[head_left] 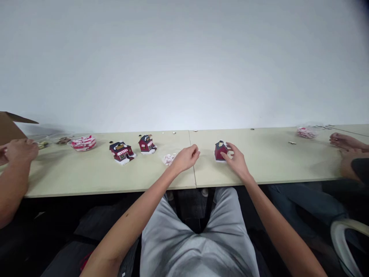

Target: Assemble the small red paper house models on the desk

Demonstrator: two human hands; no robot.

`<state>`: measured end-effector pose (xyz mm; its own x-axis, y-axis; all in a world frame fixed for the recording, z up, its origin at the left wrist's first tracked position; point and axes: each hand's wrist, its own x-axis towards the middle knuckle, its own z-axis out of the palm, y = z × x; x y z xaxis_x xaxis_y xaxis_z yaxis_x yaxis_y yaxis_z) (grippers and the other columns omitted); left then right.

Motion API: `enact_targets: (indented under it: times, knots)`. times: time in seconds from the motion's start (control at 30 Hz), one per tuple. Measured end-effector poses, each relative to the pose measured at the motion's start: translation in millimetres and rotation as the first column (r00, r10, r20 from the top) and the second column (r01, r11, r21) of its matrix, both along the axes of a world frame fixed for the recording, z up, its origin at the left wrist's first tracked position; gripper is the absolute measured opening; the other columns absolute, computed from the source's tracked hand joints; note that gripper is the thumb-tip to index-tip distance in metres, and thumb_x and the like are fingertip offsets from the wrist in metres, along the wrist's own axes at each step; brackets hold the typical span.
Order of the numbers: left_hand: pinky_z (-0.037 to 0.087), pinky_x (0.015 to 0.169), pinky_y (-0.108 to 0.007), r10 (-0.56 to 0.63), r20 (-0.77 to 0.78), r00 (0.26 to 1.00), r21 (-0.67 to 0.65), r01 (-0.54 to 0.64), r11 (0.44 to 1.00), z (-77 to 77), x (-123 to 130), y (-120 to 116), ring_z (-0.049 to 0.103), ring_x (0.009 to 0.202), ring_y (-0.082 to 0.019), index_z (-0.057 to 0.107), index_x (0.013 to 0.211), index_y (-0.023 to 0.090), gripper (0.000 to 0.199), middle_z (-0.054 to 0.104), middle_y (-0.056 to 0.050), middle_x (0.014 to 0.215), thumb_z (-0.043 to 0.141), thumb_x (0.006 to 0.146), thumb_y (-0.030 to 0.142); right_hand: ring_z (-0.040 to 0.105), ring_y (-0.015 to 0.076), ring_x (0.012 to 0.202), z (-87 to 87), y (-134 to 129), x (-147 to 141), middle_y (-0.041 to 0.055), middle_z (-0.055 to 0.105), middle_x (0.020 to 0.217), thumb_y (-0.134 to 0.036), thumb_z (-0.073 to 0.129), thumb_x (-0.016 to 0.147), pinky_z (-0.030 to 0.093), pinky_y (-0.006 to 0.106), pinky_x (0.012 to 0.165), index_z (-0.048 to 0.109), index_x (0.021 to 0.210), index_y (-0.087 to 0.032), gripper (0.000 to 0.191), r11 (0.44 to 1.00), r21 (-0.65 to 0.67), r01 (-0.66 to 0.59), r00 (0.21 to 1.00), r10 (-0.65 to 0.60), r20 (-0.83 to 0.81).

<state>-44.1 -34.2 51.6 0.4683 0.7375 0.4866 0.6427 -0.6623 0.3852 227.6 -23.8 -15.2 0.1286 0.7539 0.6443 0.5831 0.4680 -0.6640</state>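
My right hand (235, 158) grips the side of a small dark red house (219, 151) with a snowy roof, which stands on the table right of the seam. My left hand (187, 157) is raised over the seam, fingers pinched together; whatever may be between the fingertips is too small to make out. Beside my left wrist lies a clear bag or dish of small white and red pieces (168, 159), partly behind the hand. Two more red houses, one larger (122, 152) and one smaller (147, 144), stand to the left.
At left are a bowl of red-and-white pieces (83, 143), a cardboard box (10, 127) and another person's hands (21, 150). At right, a second bowl (306, 132) sits near another person's hands (347, 142). Small loose pieces lie along the table's back edge.
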Motion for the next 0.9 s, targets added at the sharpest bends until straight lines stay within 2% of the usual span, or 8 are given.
enact_targets:
  times: [0.1, 0.2, 0.27, 0.37, 0.43, 0.57, 0.7, 0.9]
  knots:
    - [0.046, 0.078, -0.03, -0.008, 0.141, 0.99, -0.006, 0.009, 1.0, -15.4, 22.9, 12.4, 0.063, 0.088, -0.019, 0.053, 0.094, 0.021, 0.02, 0.066, -0.004, 0.093, 0.04, 0.1, 0.034, 0.065, 0.0292, 0.109, -3.5, -6.5, -9.5, 0.0137, 0.067, 0.124, -0.051, 0.062, 0.09, 0.055, 0.046, 0.09, 0.058, 0.132, -0.021, 0.052, 0.997, 0.026, -0.074, 0.997, 0.074, -0.022]
    - [0.047, 0.083, -0.03, 0.06, 0.256, 0.965, -0.017, -0.058, 0.998, -30.8, 36.4, 23.5, 0.063, 0.093, -0.018, 0.052, 0.097, 0.021, 0.022, 0.066, -0.005, 0.097, 0.036, 0.103, 0.034, 0.061, 0.0307, 0.118, -10.1, -6.1, -12.9, 0.0156, 0.057, 0.14, -0.053, 0.066, 0.087, 0.053, 0.048, 0.096, 0.05, 0.14, -0.022, 0.064, 0.997, -0.005, -0.082, 0.997, 0.082, -0.012]
    - [0.047, 0.082, -0.031, 0.114, 0.226, 0.967, -0.004, -0.116, 0.993, -39.8, 39.8, 24.6, 0.063, 0.092, -0.019, 0.053, 0.1, 0.021, 0.025, 0.066, -0.005, 0.098, 0.032, 0.104, 0.035, 0.057, 0.0324, 0.125, -13.9, -3.6, -13.6, 0.0171, 0.049, 0.148, -0.054, 0.067, 0.086, 0.051, 0.051, 0.101, 0.041, 0.147, -0.022, 0.074, 0.991, -0.069, -0.116, 0.993, 0.117, 0.008]
    - [0.046, 0.079, -0.032, 0.171, 0.106, 0.98, 0.042, -0.176, 0.983, -47.6, 40.6, 18.2, 0.063, 0.092, -0.021, 0.053, 0.104, 0.021, 0.029, 0.067, -0.006, 0.098, 0.029, 0.106, 0.037, 0.056, 0.0313, 0.128, -16.2, -1.0, -14.9, 0.0152, 0.051, 0.147, -0.049, 0.068, 0.087, 0.047, 0.051, 0.107, 0.035, 0.151, -0.024, 0.075, 0.967, -0.113, -0.228, 0.97, 0.236, 0.055]
    - [0.045, 0.077, -0.032, 0.201, 0.024, 0.979, 0.061, -0.203, 0.977, -48.7, 41.1, 12.5, 0.063, 0.091, -0.022, 0.053, 0.106, 0.022, 0.031, 0.067, -0.007, 0.096, 0.027, 0.106, 0.038, 0.056, 0.0304, 0.128, -16.7, -1.1, -15.8, 0.0132, 0.054, 0.144, -0.046, 0.067, 0.088, 0.045, 0.05, 0.11, 0.036, 0.15, -0.026, 0.073, 0.959, -0.088, -0.27, 0.955, 0.278, 0.102]
    - [0.046, 0.077, -0.033, 0.242, -0.097, 0.966, 0.075, -0.235, 0.969, -46.2, 43.8, 5.7, 0.064, 0.094, -0.023, 0.053, 0.108, 0.022, 0.032, 0.068, -0.008, 0.099, 0.026, 0.106, 0.037, 0.051, 0.0315, 0.133, -19.0, -3.8, -15.8, 0.0135, 0.05, 0.148, -0.045, 0.064, 0.09, 0.042, 0.051, 0.113, 0.033, 0.153, -0.025, 0.073, 0.961, -0.064, -0.268, 0.944, 0.276, 0.181]
    - [0.048, 0.082, -0.035, 0.258, -0.131, 0.957, 0.081, -0.249, 0.965, -43.9, 45.5, 3.2, 0.062, 0.103, -0.023, 0.055, 0.109, 0.021, 0.03, 0.067, -0.01, 0.111, 0.028, 0.106, 0.033, 0.052, 0.0321, 0.133, -22.2, -4.9, -14.2, 0.0143, 0.048, 0.15, -0.047, 0.061, 0.092, 0.042, 0.052, 0.113, 0.029, 0.155, -0.026, 0.074, 0.956, -0.083, -0.28, 0.934, 0.292, 0.208]
    - [0.049, 0.085, -0.035, 0.261, -0.136, 0.956, 0.133, -0.243, 0.961, -42.9, 45.1, 0.9, 0.062, 0.105, -0.024, 0.058, 0.105, 0.02, 0.023, 0.068, -0.009, 0.109, 0.037, 0.102, 0.03, 0.054, 0.032, 0.132, -21.0, -6.5, -13.3, 0.0134, 0.049, 0.15, -0.047, 0.059, 0.093, 0.042, 0.052, 0.113, 0.032, 0.154, -0.026, 0.07, 0.953, -0.079, -0.293, 0.929, 0.303, 0.213]
